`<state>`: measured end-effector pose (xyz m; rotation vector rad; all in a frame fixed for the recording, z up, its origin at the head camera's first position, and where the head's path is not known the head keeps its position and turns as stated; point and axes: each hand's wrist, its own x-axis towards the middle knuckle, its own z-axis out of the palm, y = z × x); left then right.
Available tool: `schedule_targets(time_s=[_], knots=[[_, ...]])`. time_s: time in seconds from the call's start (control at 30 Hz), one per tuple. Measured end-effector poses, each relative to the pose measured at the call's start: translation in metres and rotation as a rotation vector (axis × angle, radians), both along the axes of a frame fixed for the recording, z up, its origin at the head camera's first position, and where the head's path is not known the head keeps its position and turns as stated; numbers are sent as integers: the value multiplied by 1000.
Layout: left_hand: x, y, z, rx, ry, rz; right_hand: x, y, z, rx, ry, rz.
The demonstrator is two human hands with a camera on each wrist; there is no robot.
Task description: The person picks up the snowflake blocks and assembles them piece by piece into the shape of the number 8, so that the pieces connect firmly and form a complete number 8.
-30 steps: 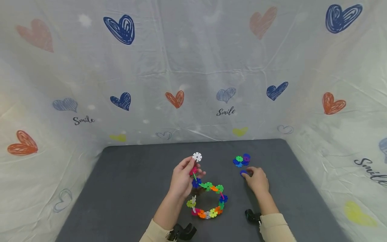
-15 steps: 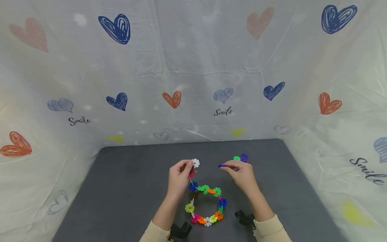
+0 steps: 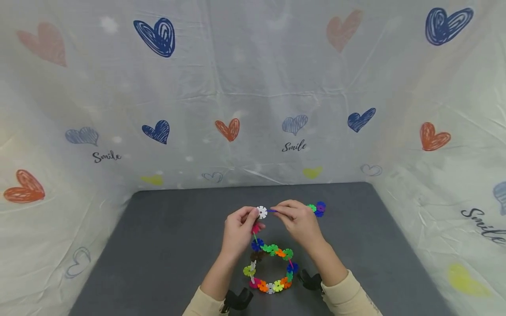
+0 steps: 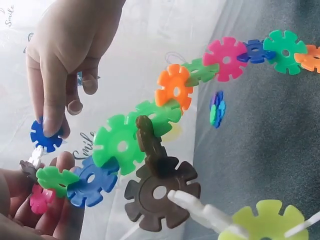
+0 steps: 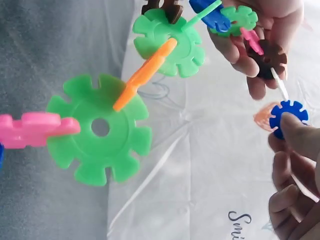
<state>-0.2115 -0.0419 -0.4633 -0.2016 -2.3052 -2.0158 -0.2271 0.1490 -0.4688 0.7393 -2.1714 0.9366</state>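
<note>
My left hand (image 3: 238, 231) grips one end of a chain of notched flower-shaped plastic discs, with a white disc (image 3: 262, 213) sticking up past the thumb. A blue flower disc (image 5: 288, 120) is pinched between thumb and finger of my right hand (image 3: 301, 223). In both wrist views this blue disc's edge meets the white disc (image 4: 36, 156), edge-on to it; how deep the notches engage I cannot tell. Below the white one come a brown disc (image 5: 268, 58), a pink one and a green one. The rest of the chain (image 3: 287, 254) hangs as a multicoloured loop beneath the hands.
Several loose blue, purple and green discs (image 3: 320, 208) lie at the back right of the dark grey table (image 3: 178, 245), partly behind the right hand. A white curtain (image 3: 253, 101) printed with hearts surrounds the table. Black cameras (image 3: 239, 299) sit on both wrists.
My right hand has taken the blue disc from near the loose pile and brought it left to the white disc. The left hand stays nearly in place, still gripping the chain.
</note>
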Motion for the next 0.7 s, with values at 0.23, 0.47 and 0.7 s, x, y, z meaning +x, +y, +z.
schedule_targets(time_s=[0.23, 0.47, 0.7], knots=[[11, 7, 24, -12, 17, 9, -1, 2, 2, 103, 164, -99], [0, 7, -3, 22, 33, 26, -1, 4, 1, 120, 167, -148], [-1, 8, -6, -3, 62, 5, -1, 6, -1, 115, 158, -80]])
